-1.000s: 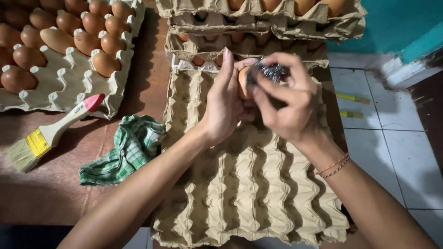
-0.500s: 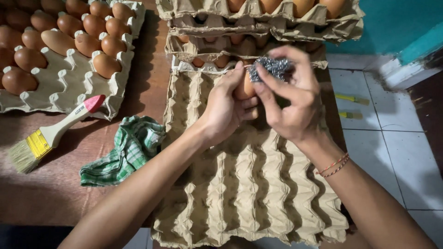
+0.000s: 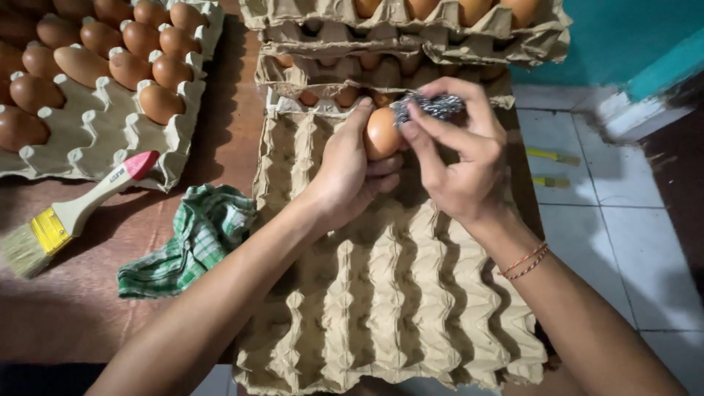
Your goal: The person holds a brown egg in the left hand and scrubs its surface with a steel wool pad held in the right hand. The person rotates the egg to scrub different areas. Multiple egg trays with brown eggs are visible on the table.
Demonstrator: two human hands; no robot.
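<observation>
Brown egg (image 3: 382, 133) gripped in your left hand (image 3: 345, 172), right hand (image 3: 458, 158) pinching steel wool (image 3: 429, 107) on it; centre tray (image 3: 396, 293) holds none.

Brown egg (image 3: 383, 133), smooth, held upright above empty cardboard tray (image 3: 396, 293), grey steel-wool wad (image 3: 429, 107) (crumpled, shiny) pressed against its upper right side

A reddish-brown wooden desk (image 3: 227, 147) carries an empty brown egg tray (image 3: 389, 308) at the centre and a grey egg tray (image 3: 88, 139) part-filled with brown eggs at the left. Between them lie a crumpled green checked cloth (image 3: 194, 242) and a paintbrush (image 3: 70, 216) with a red-tipped handle. Stacked egg trays (image 3: 411, 44) sit at the far edge.
</observation>
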